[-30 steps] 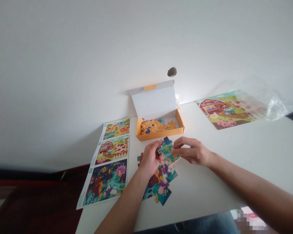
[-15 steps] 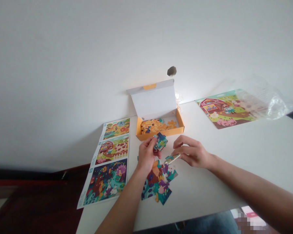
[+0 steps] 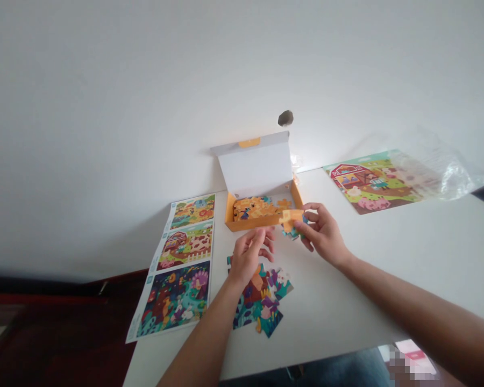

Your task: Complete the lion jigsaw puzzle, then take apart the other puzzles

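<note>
My right hand (image 3: pixel 322 236) pinches puzzle pieces (image 3: pixel 291 220), orange backs up with teal showing beneath, just in front of the open orange box (image 3: pixel 266 221). My left hand (image 3: pixel 250 252) hovers to the left of them, fingers loosely curled and holding nothing. Below the hands a partly joined puzzle (image 3: pixel 262 301) of dark, teal and purple pieces lies on the white table (image 3: pixel 387 269).
A reference sheet (image 3: pixel 177 263) with three pictures lies at the table's left edge. Several loose pieces fill the box, whose white lid (image 3: pixel 258 166) stands up against the wall. A finished farm puzzle (image 3: pixel 371 183) and clear plastic wrap (image 3: pixel 447 166) lie at the far right.
The pieces went from my left hand to my right hand. My right hand rose toward the box with them, and my left hand emptied.
</note>
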`<state>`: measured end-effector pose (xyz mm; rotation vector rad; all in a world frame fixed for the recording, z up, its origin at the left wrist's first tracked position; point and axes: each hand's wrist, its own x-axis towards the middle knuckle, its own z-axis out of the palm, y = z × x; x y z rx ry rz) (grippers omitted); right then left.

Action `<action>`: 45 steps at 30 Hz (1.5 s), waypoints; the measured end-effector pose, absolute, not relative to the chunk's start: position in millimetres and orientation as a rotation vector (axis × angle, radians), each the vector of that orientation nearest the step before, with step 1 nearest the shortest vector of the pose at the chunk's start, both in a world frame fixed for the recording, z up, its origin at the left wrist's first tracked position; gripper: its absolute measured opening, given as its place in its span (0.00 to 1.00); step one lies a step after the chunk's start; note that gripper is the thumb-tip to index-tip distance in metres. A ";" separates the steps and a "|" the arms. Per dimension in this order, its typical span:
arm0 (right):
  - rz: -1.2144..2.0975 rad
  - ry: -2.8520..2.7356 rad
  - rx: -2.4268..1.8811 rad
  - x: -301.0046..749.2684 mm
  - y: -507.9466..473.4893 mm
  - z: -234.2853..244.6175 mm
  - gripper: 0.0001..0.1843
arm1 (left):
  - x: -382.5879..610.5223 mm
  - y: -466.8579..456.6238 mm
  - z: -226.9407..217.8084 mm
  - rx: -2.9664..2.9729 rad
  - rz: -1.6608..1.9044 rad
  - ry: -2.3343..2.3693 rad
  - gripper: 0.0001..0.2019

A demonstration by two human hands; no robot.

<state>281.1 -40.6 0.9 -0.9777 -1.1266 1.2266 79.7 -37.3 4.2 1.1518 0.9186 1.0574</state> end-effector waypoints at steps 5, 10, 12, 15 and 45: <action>0.955 -0.952 -1.078 292.4 -30.3 4.5 0.20 | 72.9 -31.9 7.0 1.080 1.356 1.068 0.15; 0.945 -0.897 -1.093 295.3 -28.0 7.3 0.19 | 68.4 -27.5 12.7 0.958 1.572 1.114 0.10; 0.982 -0.865 -1.096 295.1 -27.7 8.0 0.20 | 67.8 -26.9 14.3 0.930 1.590 1.120 0.10; 1.061 -0.821 -1.107 295.7 -26.5 7.0 0.23 | 68.0 -27.5 13.4 0.933 1.547 1.113 0.09; 0.659 -2.249 -0.752 287.1 -53.1 5.1 0.25 | -8.8 -17.0 29.8 1.319 0.114 1.205 0.13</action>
